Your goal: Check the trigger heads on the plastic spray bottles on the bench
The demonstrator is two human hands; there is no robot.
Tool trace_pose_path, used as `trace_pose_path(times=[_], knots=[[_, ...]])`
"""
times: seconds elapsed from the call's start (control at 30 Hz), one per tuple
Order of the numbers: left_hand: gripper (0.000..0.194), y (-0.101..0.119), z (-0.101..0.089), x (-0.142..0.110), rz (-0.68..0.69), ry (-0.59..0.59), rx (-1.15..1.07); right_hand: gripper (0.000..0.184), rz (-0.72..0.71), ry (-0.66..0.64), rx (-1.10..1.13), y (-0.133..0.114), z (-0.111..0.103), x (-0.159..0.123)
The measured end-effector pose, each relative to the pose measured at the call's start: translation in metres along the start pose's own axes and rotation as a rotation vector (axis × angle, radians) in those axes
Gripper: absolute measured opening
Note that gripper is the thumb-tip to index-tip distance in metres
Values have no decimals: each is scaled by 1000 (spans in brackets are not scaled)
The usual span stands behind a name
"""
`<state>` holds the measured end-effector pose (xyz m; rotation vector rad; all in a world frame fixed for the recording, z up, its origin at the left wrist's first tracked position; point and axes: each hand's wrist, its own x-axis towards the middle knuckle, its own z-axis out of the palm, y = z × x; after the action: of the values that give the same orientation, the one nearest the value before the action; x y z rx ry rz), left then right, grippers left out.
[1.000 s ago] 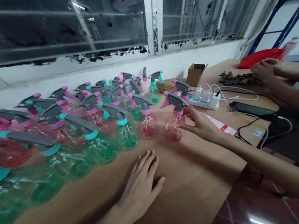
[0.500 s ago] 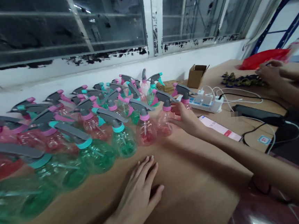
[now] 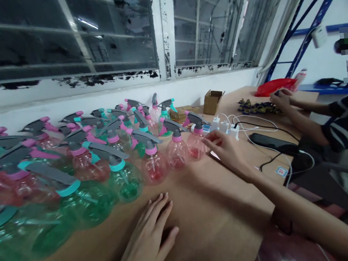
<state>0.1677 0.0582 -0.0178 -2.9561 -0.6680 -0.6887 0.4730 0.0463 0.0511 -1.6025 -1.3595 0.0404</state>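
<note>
So the left hand (image 3: 146,236) is lying palm down on the table (image 3: 211,212), fingers loosely out and thumb off to the side, nothing in it. The right hand (image 3: 227,152) is up at the right side of the end bottle (image 3: 195,148), fingers partly curled — can't tell if they're actually pinching it or just sitting beside it.

That bottle is pink with a gray spray trigger, standing upright at the right end of the front row. Just left of it are two more pink bottles (image 3: 154,168), then a green bottle (image 3: 126,183), with a whole crowd of pink and green ones behind and further left, under the window (image 3: 116,30).

A phone (image 3: 214,155) lies mostly hidden by the right hand. Past it there are white chargers (image 3: 234,132), an open box (image 3: 211,103) and a black adapter (image 3: 274,145). Far right, a co-worker's hands (image 3: 282,100) are near a red bag (image 3: 275,86) — whatever they're holding is too small to make out.
</note>
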Motion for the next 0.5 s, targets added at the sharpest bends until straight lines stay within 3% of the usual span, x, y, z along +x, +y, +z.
trace_pose_path(times=[0.1,0.23,0.5], knots=[[44,3,-2,8,-3,1,-40,40,74,80,-44,18,-2,12],[37,9,-7,14,-23,-1,-79,54,74,23,-48,26,13,32],[36,18,-9,17,-61,-37,-130,31,87,-117,-151,22,30,39]])
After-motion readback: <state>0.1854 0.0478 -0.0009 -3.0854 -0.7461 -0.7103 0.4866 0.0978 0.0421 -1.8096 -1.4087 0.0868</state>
